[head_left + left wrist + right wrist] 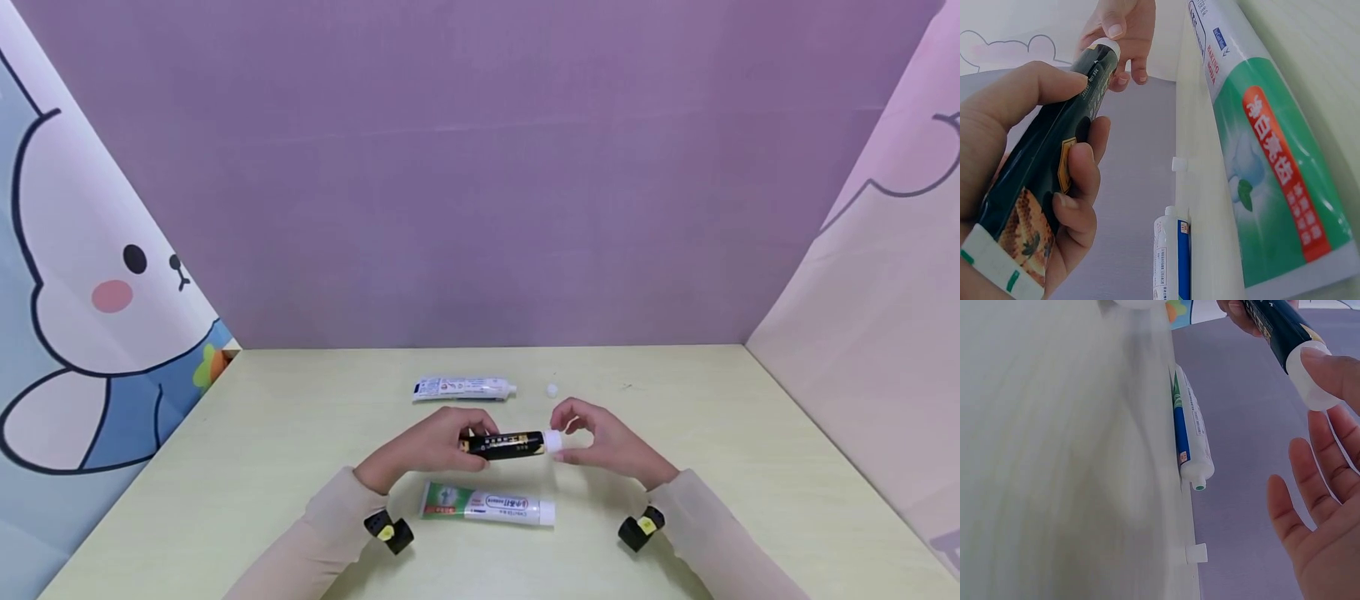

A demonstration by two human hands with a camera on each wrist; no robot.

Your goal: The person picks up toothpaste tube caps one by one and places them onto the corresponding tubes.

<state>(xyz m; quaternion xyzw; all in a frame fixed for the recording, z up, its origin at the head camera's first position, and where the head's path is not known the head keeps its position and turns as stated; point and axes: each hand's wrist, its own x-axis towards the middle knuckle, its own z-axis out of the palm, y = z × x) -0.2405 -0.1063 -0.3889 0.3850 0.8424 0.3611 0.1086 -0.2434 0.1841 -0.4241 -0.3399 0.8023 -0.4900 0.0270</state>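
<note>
A black toothpaste tube (513,445) with gold lettering is held level above the table, its white cap (552,441) pointing right. My left hand (438,440) grips the tube's body, thumb on one side and curled fingers on the other, as the left wrist view shows. At the cap end, my right hand (611,442) has its thumb and a finger on either side of the white cap; its other fingers are spread loosely in the right wrist view. The cap is on the tube. Below the hands lies a green and white toothpaste tube (487,505), capped.
Farther back on the pale table (337,392) lies a white and blue toothpaste tube (463,388), its nozzle bare. A small white cap (552,389) stands to its right. A purple wall (487,183) closes the back, with printed panels at both sides.
</note>
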